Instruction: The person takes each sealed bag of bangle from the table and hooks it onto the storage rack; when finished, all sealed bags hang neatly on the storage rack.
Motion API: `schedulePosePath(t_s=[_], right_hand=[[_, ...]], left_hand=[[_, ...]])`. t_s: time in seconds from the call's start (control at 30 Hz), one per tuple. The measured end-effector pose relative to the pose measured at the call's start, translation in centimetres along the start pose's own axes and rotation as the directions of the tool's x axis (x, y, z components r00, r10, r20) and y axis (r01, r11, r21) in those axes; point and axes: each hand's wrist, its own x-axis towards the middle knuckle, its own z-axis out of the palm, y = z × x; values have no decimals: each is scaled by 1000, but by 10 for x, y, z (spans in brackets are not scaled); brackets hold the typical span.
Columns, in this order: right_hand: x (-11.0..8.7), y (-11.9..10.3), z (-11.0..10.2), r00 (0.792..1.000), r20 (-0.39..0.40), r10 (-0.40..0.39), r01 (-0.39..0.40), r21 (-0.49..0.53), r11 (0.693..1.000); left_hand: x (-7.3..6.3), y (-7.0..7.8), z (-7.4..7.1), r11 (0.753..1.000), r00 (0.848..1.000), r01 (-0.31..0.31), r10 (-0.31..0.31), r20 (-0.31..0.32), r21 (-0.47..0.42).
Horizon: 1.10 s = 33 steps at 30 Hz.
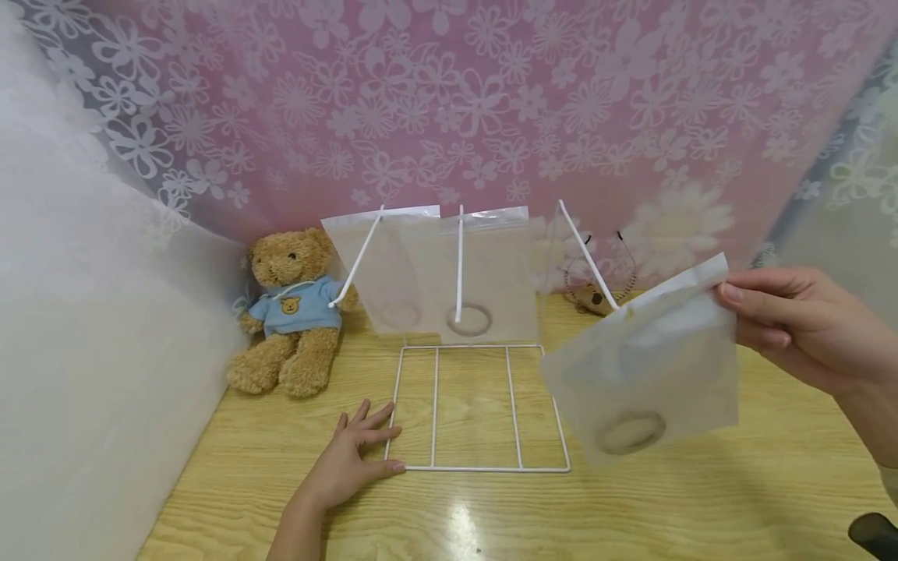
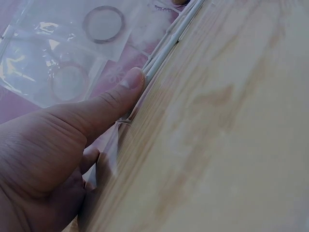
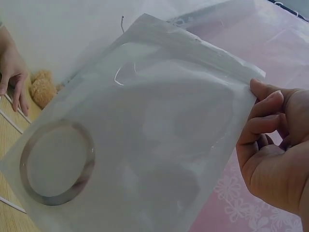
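My right hand (image 1: 817,319) pinches the top right corner of a translucent zip bag (image 1: 691,374) between thumb and fingers. A grey-brown bangle (image 3: 90,164) lies inside, in the bag's lower part. The bag's top edge meets the tip of the right prong (image 1: 588,253) of a white wire display rack (image 1: 484,469); whether the prong passes through its hole I cannot tell. My left hand (image 1: 344,460) rests with spread fingers on the rack's front left corner. In the left wrist view, the thumb (image 2: 108,104) lies along the wire; the other fingers are mostly hidden.
Two similar bags, a left one (image 1: 372,265) and a middle one (image 1: 498,265), hang on the other prongs, each with a ring shape inside. A teddy bear (image 1: 291,312) sits at left. Behind the right prong lies a headband (image 1: 634,265). A dark object (image 1: 875,534) shows at bottom right.
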Motion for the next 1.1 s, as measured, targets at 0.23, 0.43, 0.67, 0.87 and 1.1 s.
schedulePosePath(t_s=[0.23, 0.43, 0.67, 0.87, 1.1], right_hand=[[-2, 3, -10, 998, -52, 30, -31, -9, 999], [-1, 5, -12, 997, -51, 63, -64, -20, 998], [1, 7, -12, 992, -101, 79, -84, -43, 996], [3, 13, -12, 981, -165, 101, -109, -40, 993], [11, 24, -4, 969, -248, 10, -33, -88, 996]], left_hand=[[1, 0, 1, 1000, 1000, -8, 8, 0, -1], [1, 0, 1, 1000, 1000, -4, 4, -5, -1], [-1, 0, 3, 1000, 1000, 11, -11, 3, -3], [0, -1, 3, 1000, 1000, -1, 1, 1, 4], [1, -1, 1, 1000, 1000, -5, 5, 2, 7]])
